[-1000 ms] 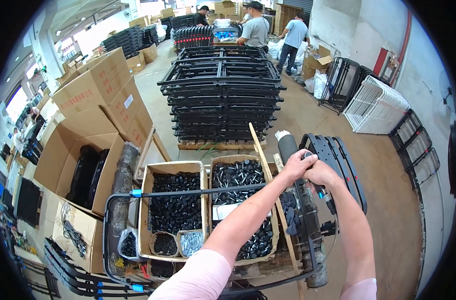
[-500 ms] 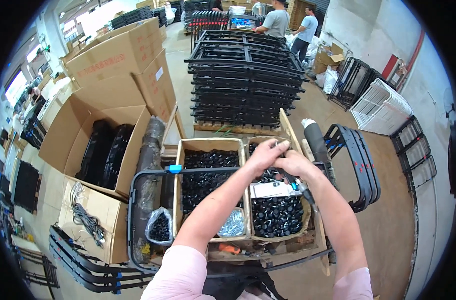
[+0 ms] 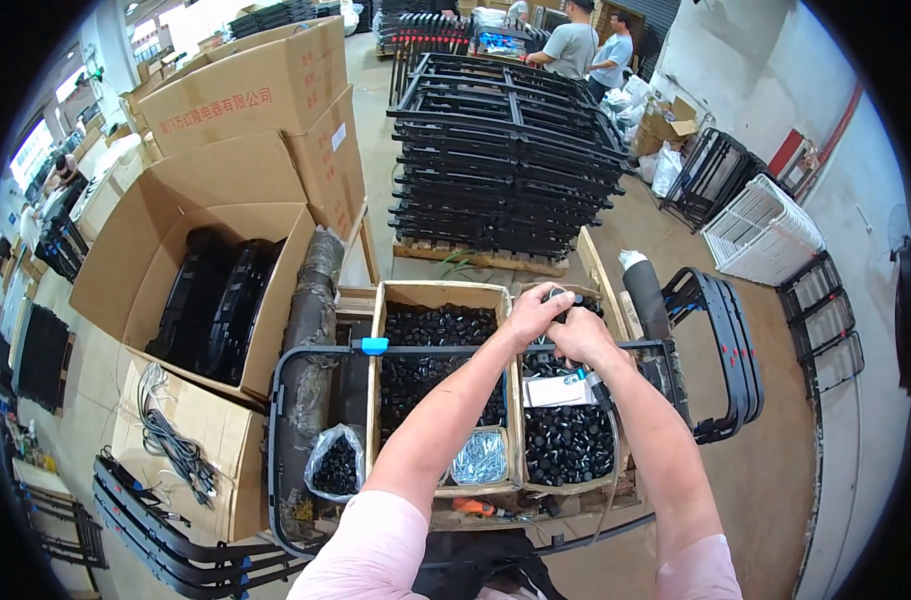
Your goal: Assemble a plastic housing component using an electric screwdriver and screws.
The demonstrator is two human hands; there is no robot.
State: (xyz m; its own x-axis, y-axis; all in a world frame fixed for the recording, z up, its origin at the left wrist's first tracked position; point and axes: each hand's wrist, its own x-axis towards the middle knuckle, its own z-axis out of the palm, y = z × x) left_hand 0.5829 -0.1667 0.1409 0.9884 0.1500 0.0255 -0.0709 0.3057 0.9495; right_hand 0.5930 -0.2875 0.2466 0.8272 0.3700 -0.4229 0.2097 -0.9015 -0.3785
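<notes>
Both hands meet over the far end of the right-hand parts bin (image 3: 520, 440), close to the far bar of a black rectangular tube frame (image 3: 446, 350). My left hand (image 3: 536, 316) is closed, and a small dark rounded piece shows at its fingertips, too small to name. My right hand (image 3: 582, 336), fingers curled, touches the left. It seems to grip a hand tool, mostly hidden; a hose with a blue fitting (image 3: 593, 378) trails below it. Under the hands, black round-headed parts (image 3: 571, 445) fill the bin, with a white card (image 3: 558, 391) on top.
Left of it stands another bin of black parts (image 3: 441, 325), with a tray of silver screws (image 3: 479, 457). A bag of black pieces (image 3: 336, 468), an orange-handled tool (image 3: 476, 507) and a carton (image 3: 231, 385) are nearby. Stacked black frames (image 3: 506, 170) rise beyond; people (image 3: 571, 50) stand behind.
The view has shifted, so the bins and frame appear farther right. My joined hands have moved slightly left relative to the bins. The dark piece at my left fingertips now shows more clearly.
</notes>
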